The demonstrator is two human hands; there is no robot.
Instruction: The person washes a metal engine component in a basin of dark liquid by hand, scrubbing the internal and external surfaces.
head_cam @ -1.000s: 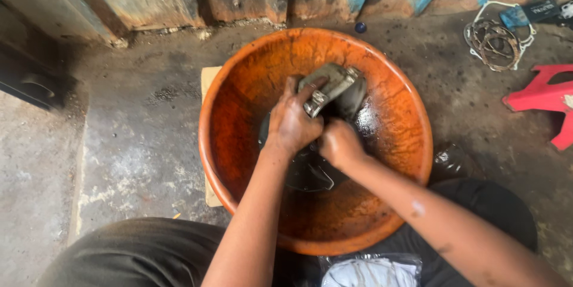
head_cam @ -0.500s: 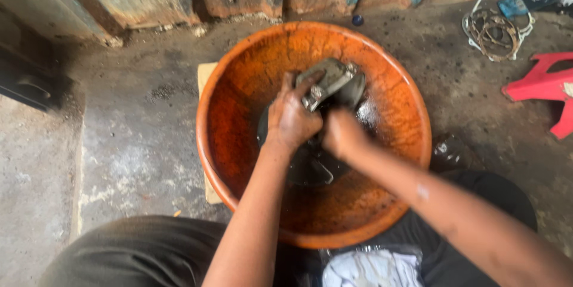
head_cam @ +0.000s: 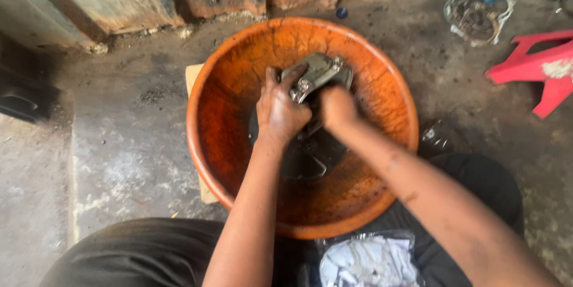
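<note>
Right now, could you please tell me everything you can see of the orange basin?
The orange basin is wide, round and shallow, plastic by its look, its inside darkly stained and streaked. It sits upright on the dirty concrete floor. Inside it, the left hand and right hand hold a grey metal part above dark liquid.

Both hands (head_cam: 307,111) cover much of the blurred metal part (head_cam: 319,72); the red stool (head_cam: 537,69) is cut off.

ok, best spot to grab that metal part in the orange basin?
Probably the two ends. The metal part lies tilted over dark liquid, upper end toward the far rim of the basin. Come from above and the near side, as the left hand and right hand do, one per end. It looks wet, so wrap your fingers round it.
</note>
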